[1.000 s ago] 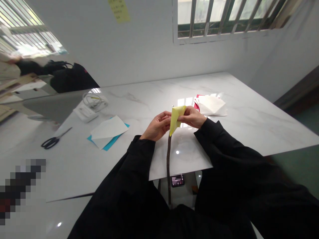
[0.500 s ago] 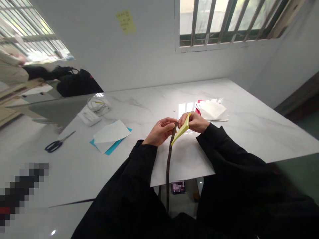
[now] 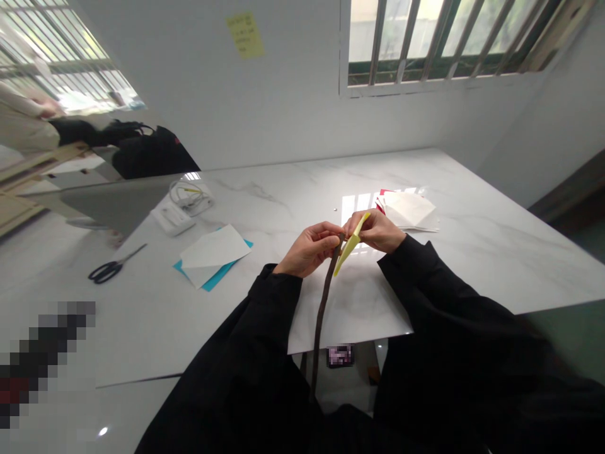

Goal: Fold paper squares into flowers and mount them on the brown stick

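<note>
My left hand [image 3: 309, 252] pinches the top of the dark strip [image 3: 323, 306]; my right hand [image 3: 382, 231], fingers closed, grips the yellow paper [image 3: 350, 248] just beside it, above the table [image 3: 477, 246]. The paper is folded (joined or not, I can't tell); the strip hangs bare below. A white case [image 3: 174, 221] hides any contents.
</note>
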The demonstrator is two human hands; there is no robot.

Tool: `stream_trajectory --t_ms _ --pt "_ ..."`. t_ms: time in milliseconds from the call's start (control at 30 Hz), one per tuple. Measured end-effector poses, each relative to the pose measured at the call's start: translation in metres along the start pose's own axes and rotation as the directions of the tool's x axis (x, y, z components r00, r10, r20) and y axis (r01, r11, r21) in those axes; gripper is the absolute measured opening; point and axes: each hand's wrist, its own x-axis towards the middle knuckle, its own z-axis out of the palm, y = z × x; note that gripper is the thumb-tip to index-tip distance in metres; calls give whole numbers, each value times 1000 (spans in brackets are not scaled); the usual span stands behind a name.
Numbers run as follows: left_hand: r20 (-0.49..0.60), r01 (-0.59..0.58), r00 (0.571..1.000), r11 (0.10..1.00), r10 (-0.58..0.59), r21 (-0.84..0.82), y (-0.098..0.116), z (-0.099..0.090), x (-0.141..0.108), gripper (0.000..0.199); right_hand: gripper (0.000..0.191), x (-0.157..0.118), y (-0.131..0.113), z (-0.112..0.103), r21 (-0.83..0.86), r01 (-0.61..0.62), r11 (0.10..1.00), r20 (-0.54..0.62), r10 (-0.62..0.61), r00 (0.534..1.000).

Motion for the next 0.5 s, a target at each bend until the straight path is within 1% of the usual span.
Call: stream_trajectory --t_ms 167,400,500 --pt "-8 -3 1000 1000 3 2 0 1 0 31 34 -1 -3 3 -8 -5 1000 -5 5 1000" --pt "-20 1 1000 1000 0 12 0 2 0 35 39 -1 -4 3 -20 -25 999 -4 25 1000" --pt "-33 -5 999 1000 5 6 0 1 1 38 36 -1 -3 3 -5 -42 999 -14 42 999"
